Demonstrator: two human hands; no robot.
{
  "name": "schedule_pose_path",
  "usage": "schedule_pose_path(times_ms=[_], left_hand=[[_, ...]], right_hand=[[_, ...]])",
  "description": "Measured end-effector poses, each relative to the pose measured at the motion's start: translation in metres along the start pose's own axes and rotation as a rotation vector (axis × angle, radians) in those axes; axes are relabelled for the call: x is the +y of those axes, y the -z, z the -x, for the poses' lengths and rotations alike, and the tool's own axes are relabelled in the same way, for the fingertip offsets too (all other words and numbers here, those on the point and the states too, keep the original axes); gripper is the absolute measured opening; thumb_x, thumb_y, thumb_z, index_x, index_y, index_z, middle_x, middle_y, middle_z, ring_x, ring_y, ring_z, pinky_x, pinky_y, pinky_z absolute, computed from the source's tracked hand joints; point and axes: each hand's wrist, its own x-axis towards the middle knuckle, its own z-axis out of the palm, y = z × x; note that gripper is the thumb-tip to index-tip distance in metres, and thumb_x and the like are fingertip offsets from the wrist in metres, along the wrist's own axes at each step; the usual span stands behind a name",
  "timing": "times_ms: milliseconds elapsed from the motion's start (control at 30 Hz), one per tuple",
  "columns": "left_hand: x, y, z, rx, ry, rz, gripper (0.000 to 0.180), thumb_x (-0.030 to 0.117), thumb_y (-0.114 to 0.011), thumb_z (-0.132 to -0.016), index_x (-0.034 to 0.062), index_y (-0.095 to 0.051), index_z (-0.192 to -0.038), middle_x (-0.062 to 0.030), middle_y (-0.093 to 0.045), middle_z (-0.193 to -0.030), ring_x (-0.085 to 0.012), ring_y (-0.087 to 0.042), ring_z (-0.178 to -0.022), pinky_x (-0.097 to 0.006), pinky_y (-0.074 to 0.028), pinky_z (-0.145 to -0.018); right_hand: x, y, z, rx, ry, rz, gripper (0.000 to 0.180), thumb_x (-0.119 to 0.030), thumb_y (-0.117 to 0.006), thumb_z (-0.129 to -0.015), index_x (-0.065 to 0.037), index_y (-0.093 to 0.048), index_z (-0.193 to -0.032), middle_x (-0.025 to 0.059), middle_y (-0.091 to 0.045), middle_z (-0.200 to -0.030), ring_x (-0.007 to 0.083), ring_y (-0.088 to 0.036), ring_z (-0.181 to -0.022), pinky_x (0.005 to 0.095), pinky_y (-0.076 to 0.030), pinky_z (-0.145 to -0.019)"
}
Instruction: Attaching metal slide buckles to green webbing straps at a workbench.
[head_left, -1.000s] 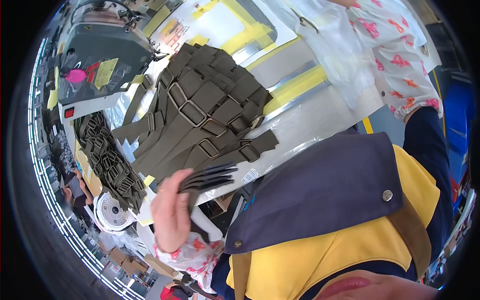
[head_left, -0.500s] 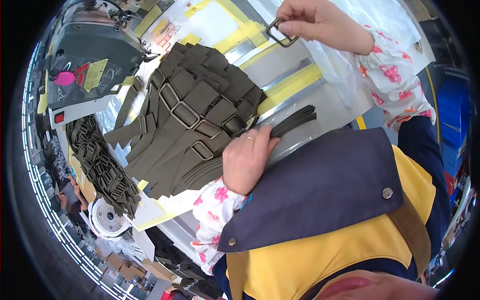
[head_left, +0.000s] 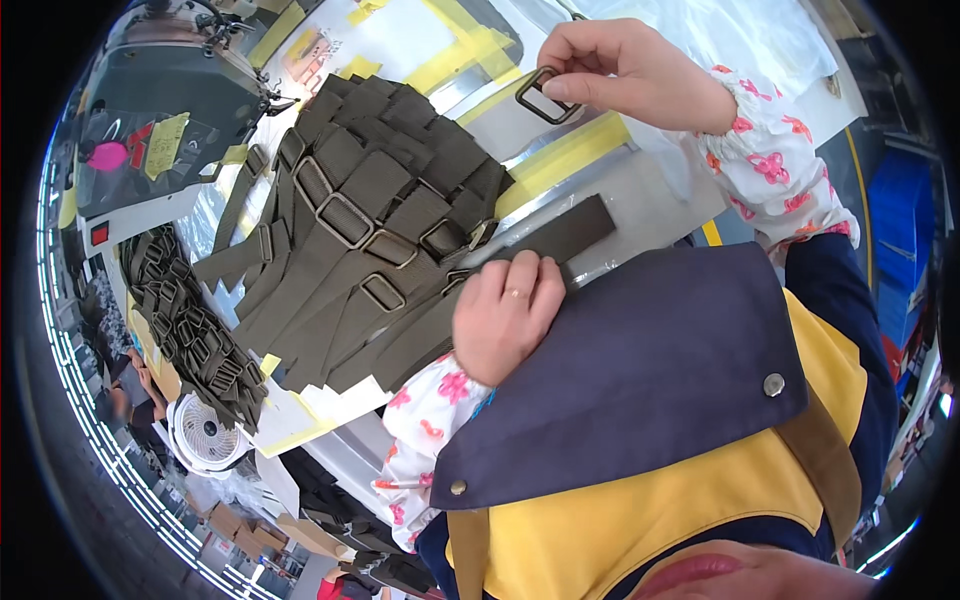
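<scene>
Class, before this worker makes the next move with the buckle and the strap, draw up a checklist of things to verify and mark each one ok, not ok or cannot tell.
1. Right hand pinches the metal buckle at its fingertips: ok.
2. Left hand lies flat on the loose strap: ok.
3. Strap's free end reaches past the left hand toward the buckle: ok.
4. Buckle already on the strap: not ok, they are apart.
5. Strap end clean, not frayed: cannot tell.
6. Pile of finished straps off the free end: ok.
</scene>
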Motion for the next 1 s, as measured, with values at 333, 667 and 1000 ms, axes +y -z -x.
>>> schedule_pose_path(times_ms=[333,667,1000], left_hand=[[0.001,-0.011,-0.009,-0.073,0.182,0.386,0.041,0.017,-0.069,-0.066,0.0059,-0.056,-0.103,-0.0074,-0.054,-0.098,-0.0240,-0.054,-0.084,-0.034,-0.045,-0.070],[0.002,-0.033,-0.028,-0.084,0.156,0.370,0.043,0.013,-0.074,-0.061,0.0064,-0.060,-0.102,-0.0052,-0.058,-0.099,-0.0225,-0.055,-0.083,-0.032,-0.046,-0.071],[-0.005,-0.029,-0.029,-0.068,0.171,0.380,0.028,0.005,-0.060,-0.070,0.0029,-0.056,-0.098,-0.0084,-0.058,-0.091,-0.0235,-0.056,-0.078,-0.033,-0.046,-0.067]], right_hand=[[0.004,-0.026,0.016,-0.194,-0.150,-0.234,0.014,-0.013,-0.051,-0.090,0.001,-0.053,-0.093,0.0011,-0.056,-0.074,0.0050,-0.052,-0.058,0.0193,-0.044,-0.053],[0.019,-0.012,0.035,-0.041,0.188,0.109,0.012,-0.006,-0.053,-0.086,0.003,-0.056,-0.095,0.0042,-0.058,-0.079,0.0096,-0.056,-0.071,0.0223,-0.047,-0.064],[0.003,-0.007,0.049,-0.511,0.067,-0.258,0.012,-0.008,-0.055,-0.085,0.001,-0.059,-0.093,0.0078,-0.062,-0.087,0.0182,-0.060,-0.078,0.0269,-0.046,-0.072]])
